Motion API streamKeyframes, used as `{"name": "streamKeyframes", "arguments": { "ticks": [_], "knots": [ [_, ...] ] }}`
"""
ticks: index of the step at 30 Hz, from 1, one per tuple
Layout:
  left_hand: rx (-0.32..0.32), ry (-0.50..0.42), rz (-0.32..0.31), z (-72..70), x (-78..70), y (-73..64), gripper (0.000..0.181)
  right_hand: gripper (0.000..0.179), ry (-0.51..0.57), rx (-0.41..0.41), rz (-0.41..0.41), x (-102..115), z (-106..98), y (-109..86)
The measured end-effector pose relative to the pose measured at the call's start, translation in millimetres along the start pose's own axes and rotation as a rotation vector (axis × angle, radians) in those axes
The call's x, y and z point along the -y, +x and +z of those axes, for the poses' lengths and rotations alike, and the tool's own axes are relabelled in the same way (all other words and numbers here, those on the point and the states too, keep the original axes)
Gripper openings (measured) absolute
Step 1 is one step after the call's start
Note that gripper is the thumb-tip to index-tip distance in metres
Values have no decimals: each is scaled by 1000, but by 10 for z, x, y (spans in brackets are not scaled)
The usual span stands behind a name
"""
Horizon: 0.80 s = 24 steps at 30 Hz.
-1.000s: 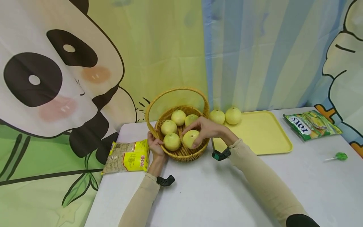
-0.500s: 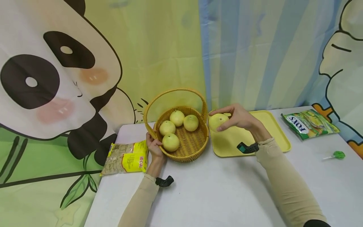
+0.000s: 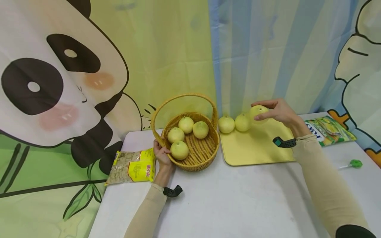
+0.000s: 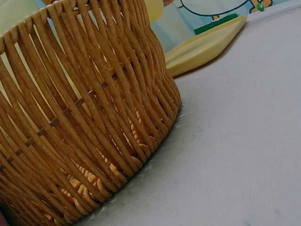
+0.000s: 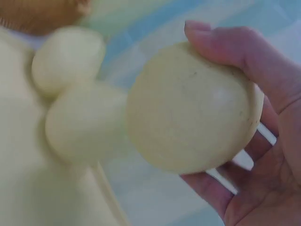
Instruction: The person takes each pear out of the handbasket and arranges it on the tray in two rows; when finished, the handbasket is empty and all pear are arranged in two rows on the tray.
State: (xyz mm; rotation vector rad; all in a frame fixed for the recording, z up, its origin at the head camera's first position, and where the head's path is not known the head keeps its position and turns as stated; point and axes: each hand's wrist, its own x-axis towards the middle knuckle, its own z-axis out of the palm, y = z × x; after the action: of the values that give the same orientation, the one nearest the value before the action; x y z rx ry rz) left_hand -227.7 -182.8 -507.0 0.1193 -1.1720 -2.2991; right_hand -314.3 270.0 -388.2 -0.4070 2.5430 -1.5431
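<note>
My right hand [image 3: 279, 112] holds a round pale yellow-green fruit [image 3: 258, 113] between thumb and fingers, raised over the back of a yellow tray [image 3: 259, 148]. In the right wrist view the thumb curls over the held fruit [image 5: 193, 110] and the fingers support it from the other side. Two like fruits [image 3: 226, 124] sit side by side along the tray's back left. My left hand [image 3: 163, 155] grips the left rim of a wicker basket [image 3: 196, 165] with an arched handle. Several more fruits [image 3: 179, 150] lie in the basket, mostly toward its left and back.
Left of the basket lies a yellow and clear packet [image 3: 134, 166]. A green FOX'S candy bag [image 3: 333, 129] is behind my right forearm, with a green lollipop [image 3: 355, 163] in front of it. A printed curtain [image 3: 184, 49] hangs at the table's back edge.
My right hand took a fruit from the front right of the basket and carried it right, past the two fruits, over the tray. My left hand stays on the basket rim.
</note>
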Motion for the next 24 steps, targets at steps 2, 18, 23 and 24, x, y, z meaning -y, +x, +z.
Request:
{"name": "streamKeyframes", "arguments": {
  "ticks": [2, 18, 23, 24],
  "knots": [
    [4, 1, 3, -3, -9, -1, 46, 62, -7, 4, 7, -83, -52, 13],
    [5, 19, 1, 16, -3, -14, 45, 69, 27, -23, 142, -655, -57, 143],
    [0, 17, 2, 8, -7, -12, 45, 73, -18, -36, 153, -750, -16, 181],
    [2, 16, 2, 7, -5, -12, 45, 73, -25, -36, 152, -768, -6, 185]
  ]
}}
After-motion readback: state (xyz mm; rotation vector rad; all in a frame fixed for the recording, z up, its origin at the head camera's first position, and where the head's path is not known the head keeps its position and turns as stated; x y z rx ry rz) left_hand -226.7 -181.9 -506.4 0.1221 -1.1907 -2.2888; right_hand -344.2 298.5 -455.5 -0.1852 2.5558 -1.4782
